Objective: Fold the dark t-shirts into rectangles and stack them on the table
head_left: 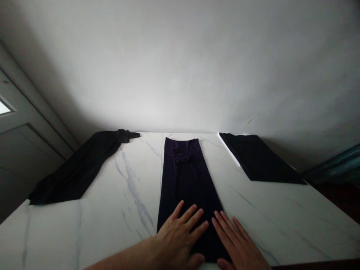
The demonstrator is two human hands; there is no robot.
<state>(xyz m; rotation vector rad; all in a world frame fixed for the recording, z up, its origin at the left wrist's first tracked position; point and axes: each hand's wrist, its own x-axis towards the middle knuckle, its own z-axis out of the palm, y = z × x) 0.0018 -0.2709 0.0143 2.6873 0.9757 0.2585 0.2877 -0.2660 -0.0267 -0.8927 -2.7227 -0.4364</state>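
A long dark purple garment [187,180], possibly trousers or a skirt, lies flat and lengthwise on the white marble table [112,210], its waistband at the far end. My left hand [177,238] presses palm down on the near part of the cloth, fingers spread. My right hand [236,243] rests beside it with its fingers apart, over the garment's right edge and the marble. Neither hand grips the fabric.
A crumpled black garment [78,168] lies diagonally at the far left of the table. A neatly folded black garment [255,157] lies at the far right. A white wall [180,67] stands behind the table, a door [25,112] to the left.
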